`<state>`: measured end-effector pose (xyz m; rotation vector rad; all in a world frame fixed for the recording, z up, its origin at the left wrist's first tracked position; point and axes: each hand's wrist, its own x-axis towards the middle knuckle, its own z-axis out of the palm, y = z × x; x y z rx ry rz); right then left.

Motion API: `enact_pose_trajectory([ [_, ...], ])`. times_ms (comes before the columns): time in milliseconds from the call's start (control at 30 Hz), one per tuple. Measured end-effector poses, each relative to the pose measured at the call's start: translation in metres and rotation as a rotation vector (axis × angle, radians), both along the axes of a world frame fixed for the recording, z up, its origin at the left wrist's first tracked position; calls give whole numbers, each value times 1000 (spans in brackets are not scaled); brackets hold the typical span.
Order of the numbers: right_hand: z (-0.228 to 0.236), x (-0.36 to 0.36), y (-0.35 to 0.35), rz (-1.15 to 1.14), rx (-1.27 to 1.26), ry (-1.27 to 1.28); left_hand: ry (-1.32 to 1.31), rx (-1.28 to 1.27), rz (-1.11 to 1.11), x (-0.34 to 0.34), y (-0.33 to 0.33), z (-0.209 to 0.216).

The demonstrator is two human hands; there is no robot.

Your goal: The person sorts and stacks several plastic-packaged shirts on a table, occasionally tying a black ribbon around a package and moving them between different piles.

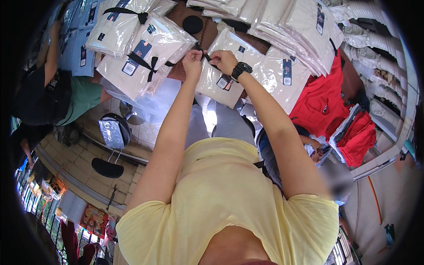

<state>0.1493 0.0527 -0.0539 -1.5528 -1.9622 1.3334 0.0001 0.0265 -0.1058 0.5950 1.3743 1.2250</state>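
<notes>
My left hand (192, 62) and my right hand (225, 62), which has a black watch (241, 70) at its wrist, are close together at the top centre. Fingers of both are pinched on a black cloth strip (206, 56) that stretches between them. Under it, a cream folded garment in clear plastic (217, 90) lies on the table with a dark tag. The fingertips hide part of the strip, and I cannot tell whether it is knotted. Left of my hands lies a bundle of packed cream garments (137, 79), bound by a black strip with a knot (152, 70).
More packed cream garments (291, 26) are stacked at the back right. A round black object (193, 24) lies behind my hands. Red garments (318, 101) are heaped at right, near another person's hand (314, 143). A person in green shorts (81, 99) stands at left by blue packs (79, 44).
</notes>
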Motion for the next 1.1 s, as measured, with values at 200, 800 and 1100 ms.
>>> enact_pose_trajectory([
  [200, 5, -1, 36, 113, -7, -102, -384, -133, -435, -30, 7, 21],
  [800, 4, -51, 70, 252, 8, -124, 296, -33, -246, -22, 3, -14],
  [1100, 16, -24, 69, 33, 315, -468, 163, -58, -308, -26, 4, -17],
])
